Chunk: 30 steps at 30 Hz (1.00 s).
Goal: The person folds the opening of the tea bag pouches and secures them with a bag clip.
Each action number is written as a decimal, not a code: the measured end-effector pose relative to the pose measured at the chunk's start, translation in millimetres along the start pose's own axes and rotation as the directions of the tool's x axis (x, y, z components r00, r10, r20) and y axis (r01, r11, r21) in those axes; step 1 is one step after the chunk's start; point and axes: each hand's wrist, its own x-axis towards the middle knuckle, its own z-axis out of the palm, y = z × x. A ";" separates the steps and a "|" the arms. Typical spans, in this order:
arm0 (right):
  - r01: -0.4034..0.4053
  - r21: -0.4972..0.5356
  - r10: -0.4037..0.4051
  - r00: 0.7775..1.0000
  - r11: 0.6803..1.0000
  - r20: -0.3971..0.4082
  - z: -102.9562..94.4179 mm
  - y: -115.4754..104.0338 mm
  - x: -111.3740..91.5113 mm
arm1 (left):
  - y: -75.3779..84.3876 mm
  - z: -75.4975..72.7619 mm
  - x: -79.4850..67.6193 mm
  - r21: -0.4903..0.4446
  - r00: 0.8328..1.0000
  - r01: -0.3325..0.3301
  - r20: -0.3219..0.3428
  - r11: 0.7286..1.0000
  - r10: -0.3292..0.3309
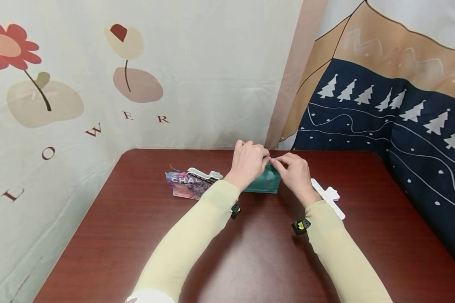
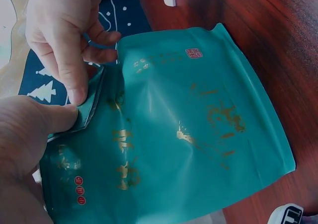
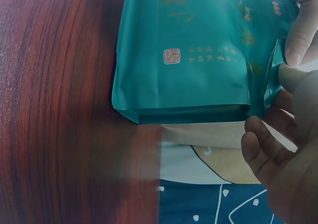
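Observation:
A green pouch [image 1: 263,183] with gold lettering and a small red seal print stands on the table between my two hands. Its top edge [image 2: 91,102] is bent over into a small flap. My left hand [image 1: 247,164] pinches this edge, the thumb [image 2: 59,118] pressing on the flap. From the other side my right hand [image 1: 295,174] pinches the same edge between thumb and fingers. In the right wrist view the pouch's front [image 3: 198,50] bulges below the fold. Some fingertips are hidden behind the pouch.
Left of the green pouch lies a pink and purple printed bag [image 1: 186,187] with a white sealing clip [image 1: 204,174] across it. Another white clip [image 1: 330,197] lies beside my right wrist. Behind the brown table [image 1: 265,261] hang a pale printed cloth and a dark blue one.

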 end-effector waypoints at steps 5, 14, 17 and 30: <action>-0.003 -0.026 0.003 1.000 1.000 0.017 -2.4 -2.8 0.2 | -1.7 -3.3 1.0 -0.010 1.000 -0.006 0.012 1.000 0.006; 0.039 -0.065 -0.038 0.999 0.997 0.020 -3.0 0.3 -2.2 | -2.8 -3.1 3.5 0.013 1.000 -0.016 -0.016 1.000 0.016; 0.046 -0.051 -0.045 0.999 0.998 0.010 -1.4 2.4 -2.7 | -5.4 -2.4 3.1 0.005 0.999 -0.033 -0.036 0.999 0.033; 0.049 -0.005 -0.049 0.999 0.999 -0.008 -0.2 4.7 -2.5 | -21.0 -14.6 3.8 0.002 1.000 -0.022 -0.002 1.000 0.022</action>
